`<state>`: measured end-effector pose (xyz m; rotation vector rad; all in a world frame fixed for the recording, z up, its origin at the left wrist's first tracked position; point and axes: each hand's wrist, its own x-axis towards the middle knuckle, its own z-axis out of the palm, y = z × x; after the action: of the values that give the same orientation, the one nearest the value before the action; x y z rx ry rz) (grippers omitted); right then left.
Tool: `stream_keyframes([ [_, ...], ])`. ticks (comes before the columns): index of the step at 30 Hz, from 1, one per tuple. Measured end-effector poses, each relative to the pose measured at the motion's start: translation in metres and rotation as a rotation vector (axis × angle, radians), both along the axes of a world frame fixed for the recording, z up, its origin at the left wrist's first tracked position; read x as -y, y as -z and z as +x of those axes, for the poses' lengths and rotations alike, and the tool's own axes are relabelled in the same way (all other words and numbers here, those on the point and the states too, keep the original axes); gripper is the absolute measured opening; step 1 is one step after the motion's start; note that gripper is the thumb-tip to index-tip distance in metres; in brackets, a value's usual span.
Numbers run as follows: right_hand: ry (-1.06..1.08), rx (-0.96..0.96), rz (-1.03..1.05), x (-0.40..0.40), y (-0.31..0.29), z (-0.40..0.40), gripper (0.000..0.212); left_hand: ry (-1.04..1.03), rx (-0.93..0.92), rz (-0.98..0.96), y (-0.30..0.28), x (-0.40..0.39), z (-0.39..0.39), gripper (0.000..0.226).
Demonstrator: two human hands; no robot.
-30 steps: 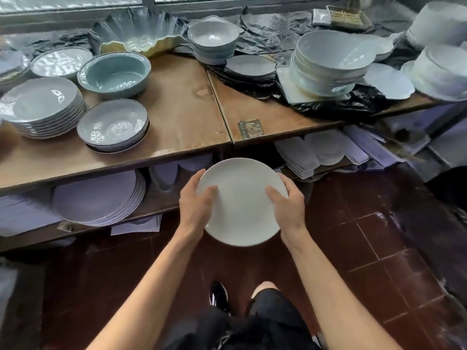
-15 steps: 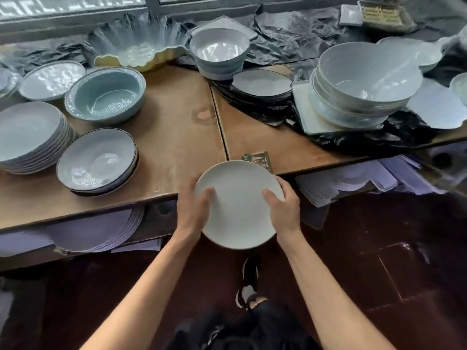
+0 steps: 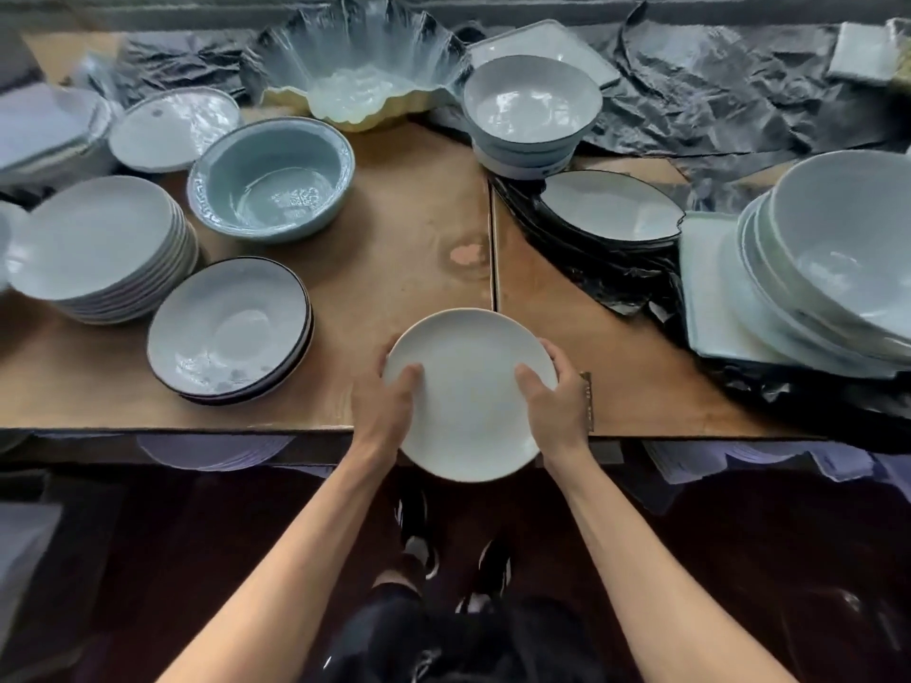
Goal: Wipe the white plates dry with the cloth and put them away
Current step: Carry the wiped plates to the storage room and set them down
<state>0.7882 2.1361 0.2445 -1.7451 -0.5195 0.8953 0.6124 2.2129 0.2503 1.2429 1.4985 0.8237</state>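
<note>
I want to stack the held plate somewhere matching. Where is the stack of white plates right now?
In the head view the stack of white plates sits on the wooden table's left side, beside the blue-green bowl and behind the dark-rimmed plates.

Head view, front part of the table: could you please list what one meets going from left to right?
Stack of white plates → dark-rimmed shallow bowls → left hand → held white plate → right hand → stack of large white bowls.

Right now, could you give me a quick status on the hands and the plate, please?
Left hand and right hand grip the white plate at opposite rims. Plate over the table's front edge. No cloth in view. Dark-rimmed bowls sit close left.
</note>
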Motion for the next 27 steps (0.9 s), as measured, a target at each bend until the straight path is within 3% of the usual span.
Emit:
stream_keyframes([
  [12, -0.055, 0.099, -0.114, -0.127, 0.049, -0.025, 0.041, -0.065, 0.077, -0.154, 0.060, -0.115, -0.029, 0.043],
  [27, -0.051, 0.167, -0.159, -0.186, 0.104, -0.002, 0.047, -0.112, -0.076, -0.045, 0.112, -0.169, 0.005, 0.047],
])
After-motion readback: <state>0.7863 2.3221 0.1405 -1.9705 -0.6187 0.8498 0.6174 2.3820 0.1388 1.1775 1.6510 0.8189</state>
